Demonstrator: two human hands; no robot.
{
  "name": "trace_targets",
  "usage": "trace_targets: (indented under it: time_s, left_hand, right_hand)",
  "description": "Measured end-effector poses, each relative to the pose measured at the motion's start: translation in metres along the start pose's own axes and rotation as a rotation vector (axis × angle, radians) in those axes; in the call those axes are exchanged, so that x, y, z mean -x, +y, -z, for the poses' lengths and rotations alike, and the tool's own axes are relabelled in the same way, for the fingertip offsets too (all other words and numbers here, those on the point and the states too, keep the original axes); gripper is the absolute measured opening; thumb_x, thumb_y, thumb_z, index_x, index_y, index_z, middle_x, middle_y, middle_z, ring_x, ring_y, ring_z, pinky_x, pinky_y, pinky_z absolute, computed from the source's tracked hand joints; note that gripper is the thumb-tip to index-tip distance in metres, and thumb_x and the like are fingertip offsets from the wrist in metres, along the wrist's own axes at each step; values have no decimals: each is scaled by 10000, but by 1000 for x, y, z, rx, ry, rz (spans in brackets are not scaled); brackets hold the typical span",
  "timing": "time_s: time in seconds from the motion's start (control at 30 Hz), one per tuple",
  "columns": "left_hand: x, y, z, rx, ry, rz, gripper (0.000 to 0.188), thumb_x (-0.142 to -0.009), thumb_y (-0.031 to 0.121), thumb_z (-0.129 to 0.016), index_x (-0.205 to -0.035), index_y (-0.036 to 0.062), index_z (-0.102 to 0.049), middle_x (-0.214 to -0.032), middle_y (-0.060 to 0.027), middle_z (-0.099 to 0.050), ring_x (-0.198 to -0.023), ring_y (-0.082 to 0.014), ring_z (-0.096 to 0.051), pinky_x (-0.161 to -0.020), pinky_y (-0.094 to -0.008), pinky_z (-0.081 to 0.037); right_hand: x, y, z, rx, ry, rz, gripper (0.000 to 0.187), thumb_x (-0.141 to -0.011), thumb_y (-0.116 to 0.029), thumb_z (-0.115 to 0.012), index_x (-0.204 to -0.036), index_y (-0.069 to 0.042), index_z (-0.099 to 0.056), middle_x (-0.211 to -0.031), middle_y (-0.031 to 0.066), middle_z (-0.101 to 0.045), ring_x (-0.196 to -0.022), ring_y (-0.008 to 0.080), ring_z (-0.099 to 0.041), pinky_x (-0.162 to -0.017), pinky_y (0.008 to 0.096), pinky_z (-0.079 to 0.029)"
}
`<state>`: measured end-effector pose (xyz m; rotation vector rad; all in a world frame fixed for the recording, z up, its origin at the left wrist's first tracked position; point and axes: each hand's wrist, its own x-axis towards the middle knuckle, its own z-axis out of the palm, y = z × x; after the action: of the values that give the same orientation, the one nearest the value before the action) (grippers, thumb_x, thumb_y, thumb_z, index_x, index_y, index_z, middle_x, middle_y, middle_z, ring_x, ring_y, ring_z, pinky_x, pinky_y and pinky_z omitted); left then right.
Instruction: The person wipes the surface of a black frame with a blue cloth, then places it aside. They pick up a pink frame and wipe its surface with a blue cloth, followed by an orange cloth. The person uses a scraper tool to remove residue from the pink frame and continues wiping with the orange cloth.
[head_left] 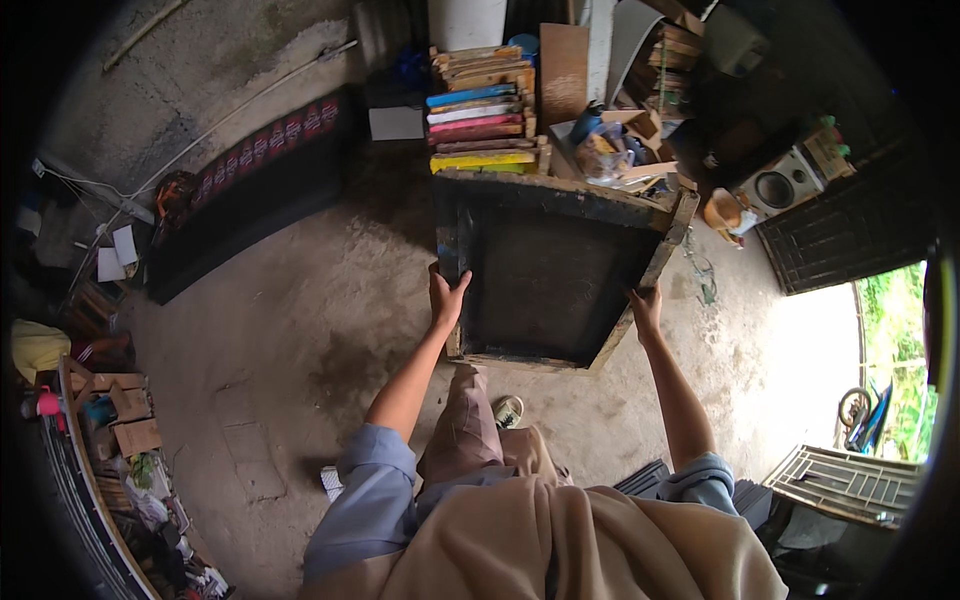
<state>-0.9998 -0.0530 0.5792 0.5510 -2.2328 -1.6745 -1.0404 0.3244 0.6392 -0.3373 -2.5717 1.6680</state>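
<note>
Between my two hands is a large wooden screen frame (552,275), held tilted in front of my legs. Its edges are worn wood, partly black, around a dark panel that looks like mesh. My left hand (448,297) grips the left side, thumb over the front face. On the opposite side, my right hand (646,308) is closed around the right edge, lower than the top corner. The fingers behind the frame are hidden on both hands.
Beyond the frame, a stack of coloured wooden frames (482,115) stands beside a box of odds and ends (615,150). A long dark panel (245,205) lies along the left wall. Cluttered shelving (135,430) fills the lower left; a speaker (782,185) and bright doorway (820,340) are right.
</note>
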Motion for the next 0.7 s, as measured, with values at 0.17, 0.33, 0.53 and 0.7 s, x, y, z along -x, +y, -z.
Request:
trace_targets:
  time_s: [0.17, 0.33, 0.53, 0.7]
  left_hand:
    - [-51, -43, -2, -29, 136, 146, 503, -772, 289, -711, -1097, 4, -453, -1028, -178, -570, -926, -321, -571, -792, -390, -441]
    - [-97, -87, -19, 12, 240, 174, 539, -761, 247, -722, -1155, -3, -453, -1016, -162, -601, -915, -305, -591, -794, -382, -452]
    - [-146, -148, -52, -118, 193, 208, 299, -749, 162, -664, -962, -29, -578, -913, -176, -635, -873, -298, -614, -754, -358, -459]
    - [-200, -203, -76, -277, 154, 331, 243, -722, 188, -671, -830, -17, -599, -764, -155, -635, -738, -287, -623, -693, -334, -468]
  right_hand:
    - [-63, 17, -86, -45, -6, -50, 362, -770, -146, -678, -1074, -12, -535, -945, 61, -607, -848, 157, -554, -762, 290, -432]
    - [-122, 16, -150, 239, -6, -339, 289, -756, -124, -676, -982, 33, -588, -976, 113, -647, -926, 201, -602, -800, 311, -442]
    - [-173, 112, -199, -98, -1, -342, 413, -795, -12, -619, -1193, -6, -508, -1213, 87, -537, -1123, 180, -493, -951, 291, -358]
    - [-219, 144, -240, -39, -12, -381, 445, -781, -24, -652, -1201, -11, -504, -1194, 97, -565, -1106, 182, -511, -920, 302, -387]
